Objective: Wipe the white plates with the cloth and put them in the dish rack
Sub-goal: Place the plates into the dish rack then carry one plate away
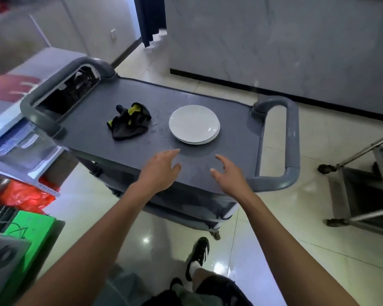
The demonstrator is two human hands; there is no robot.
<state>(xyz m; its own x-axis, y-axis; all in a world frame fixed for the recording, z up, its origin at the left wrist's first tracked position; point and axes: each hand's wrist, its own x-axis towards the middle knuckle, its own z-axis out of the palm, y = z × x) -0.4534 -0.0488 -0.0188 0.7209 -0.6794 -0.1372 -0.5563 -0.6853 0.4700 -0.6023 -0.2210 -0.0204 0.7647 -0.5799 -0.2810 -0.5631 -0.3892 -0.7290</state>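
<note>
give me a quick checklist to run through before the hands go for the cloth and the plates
1. Both hands free: ok. The left hand and right hand hover open over the cart top, holding nothing.
2. Cloth within reach: ok. The dark cloth lies bunched on the cart, left of the plates.
3. Plates ready: ok. The white plates sit stacked flat, apart from the cloth.
4. Number of plates: cannot tell. Only stacked rims show.
5. Surface dry: not ok. Water drops lie between cloth and plates.
6. Dish rack has room: cannot tell. The dark rack at the cart's far end is blurred.
</note>
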